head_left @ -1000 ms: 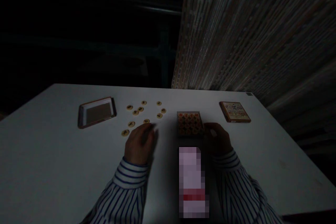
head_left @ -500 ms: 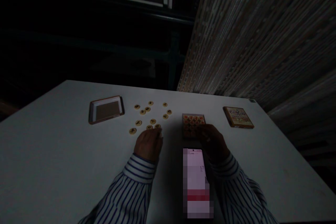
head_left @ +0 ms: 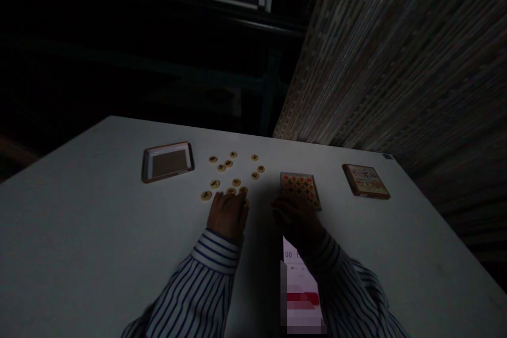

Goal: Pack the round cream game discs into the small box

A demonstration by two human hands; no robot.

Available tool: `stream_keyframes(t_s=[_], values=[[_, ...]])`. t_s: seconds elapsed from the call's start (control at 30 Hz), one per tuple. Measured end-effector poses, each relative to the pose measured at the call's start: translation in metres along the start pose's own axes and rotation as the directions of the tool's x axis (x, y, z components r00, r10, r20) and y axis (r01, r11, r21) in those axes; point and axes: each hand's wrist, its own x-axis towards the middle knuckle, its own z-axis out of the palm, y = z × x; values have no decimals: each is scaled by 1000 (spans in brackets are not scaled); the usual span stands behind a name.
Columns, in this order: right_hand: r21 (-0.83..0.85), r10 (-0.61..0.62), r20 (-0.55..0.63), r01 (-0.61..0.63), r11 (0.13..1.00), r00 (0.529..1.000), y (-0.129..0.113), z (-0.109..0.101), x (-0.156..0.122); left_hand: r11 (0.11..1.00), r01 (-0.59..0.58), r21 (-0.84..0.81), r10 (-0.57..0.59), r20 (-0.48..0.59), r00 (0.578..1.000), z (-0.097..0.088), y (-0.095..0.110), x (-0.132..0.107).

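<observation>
My left hand [head_left: 227, 216] rests low on the white table [head_left: 99, 222], fingers bent over the nearest xiangqi pieces. A pale edge of a xiangqi piece [head_left: 247, 203] shows by its thumb. Several loose round pieces with dark characters, such as one xiangqi piece [head_left: 206, 195], lie face up beyond this hand. My right hand [head_left: 299, 222] hovers at the near left corner of a small clear box [head_left: 316, 185], thumb and fingers slightly apart, with nothing visible between them. Inside the box, red-character pieces [head_left: 301, 187] sit in rows; the hand hides the nearest ones.
A shallow open tray-like lid [head_left: 190, 156] lies at the back left. A flat printed box [head_left: 366, 182] is at the right. Under my right forearm lies a lit phone [head_left: 295, 274], partly covered. Strand curtains [head_left: 336, 63] hang beyond the table's far right edge.
My right hand has moved left, from the box's right side to its near left corner, and the box now sits tilted. My left hand stays by the loose pieces. The view has shifted slightly.
</observation>
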Motion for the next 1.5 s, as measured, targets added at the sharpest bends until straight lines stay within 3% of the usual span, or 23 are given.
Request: stream_keyframes(t_s=[0.37, 0.5, 0.6, 0.8, 1.07, 1.5], values=[[-48, -19, -138, 12, 999, 990, 19, 0, -7, 1000, -17, 18, 18, -48, 999, 1, 1, -1], [-73, 29, -207, -45, 996, 978, 26, -4, -9, 998, -60, 6, 60, -23, 998, -2, 1, 0], [-98, 30, -214, -52, 994, 976, 28, -9, -10, 997, -73, -33, 71, -73, 995, -5, 3, 1], [-60, 143, -245, -162, 985, 959, 35, -12, -15, 988, -92, -120, 78, -112, 991, -13, 12, 2], [-60, 154, -291, -179, 982, 944, 34, -24, -15, 976, -94, -196, 73, -111, 991, -22, 27, 7], [22, 178, -352, -182, 983, 919, 44, -30, -20, 934, -60, -351, 42, -59, 997, -16, 53, 19]])
